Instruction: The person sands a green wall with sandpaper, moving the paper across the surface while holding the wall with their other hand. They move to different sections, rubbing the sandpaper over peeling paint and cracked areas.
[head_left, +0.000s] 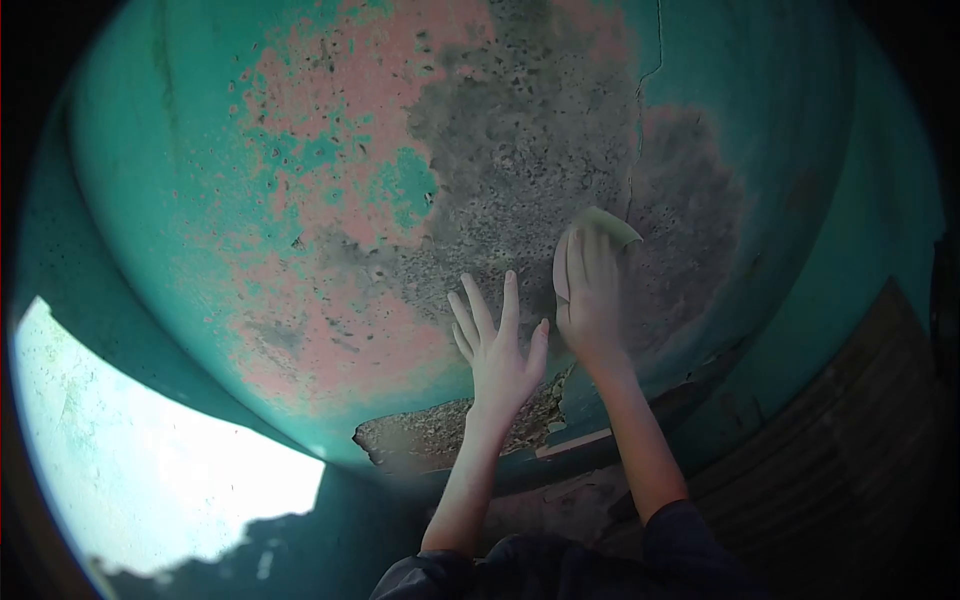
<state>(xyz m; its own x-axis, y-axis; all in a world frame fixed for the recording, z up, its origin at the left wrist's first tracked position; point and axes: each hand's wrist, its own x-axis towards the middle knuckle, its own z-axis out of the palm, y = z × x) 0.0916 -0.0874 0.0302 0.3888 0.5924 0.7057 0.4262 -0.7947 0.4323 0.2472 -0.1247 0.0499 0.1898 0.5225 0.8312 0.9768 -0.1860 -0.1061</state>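
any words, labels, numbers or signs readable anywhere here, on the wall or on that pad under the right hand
None: no word, label, number or sign shows in the head view.
The peeling teal-painted wall carries only flaked pink and grey patches and a crack.
The pale folded sanding sheet under the right hand shows no print.
The left hand lies flat on bare wall, with no marking near it.

Pale sandpaper sheet [606, 226] pressed flat on peeling teal wall [330, 200], top corner curling

No readable text, labels, numbers or signs anywhere: wall [330, 200] shows only peeling paint and bare plaster.
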